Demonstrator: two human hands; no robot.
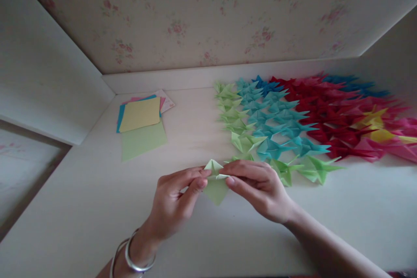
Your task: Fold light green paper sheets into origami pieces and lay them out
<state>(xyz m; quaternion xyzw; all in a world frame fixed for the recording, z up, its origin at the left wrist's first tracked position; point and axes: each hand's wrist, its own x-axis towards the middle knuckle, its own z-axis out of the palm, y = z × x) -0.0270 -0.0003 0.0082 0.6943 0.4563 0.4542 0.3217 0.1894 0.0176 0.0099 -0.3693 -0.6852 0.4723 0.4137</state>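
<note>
A light green paper piece, partly folded, is held over the white table. My left hand pinches its left side with thumb and fingers. My right hand pinches its right side, fingers pressed together on the fold. Both hands meet at the paper's upper edge. A silver bangle sits on my left wrist.
Several folded paper cranes in green, teal, blue, red, pink and yellow lie in rows at the right. A stack of flat coloured paper squares lies at the back left, with a green sheet under it. A flowered wall stands behind.
</note>
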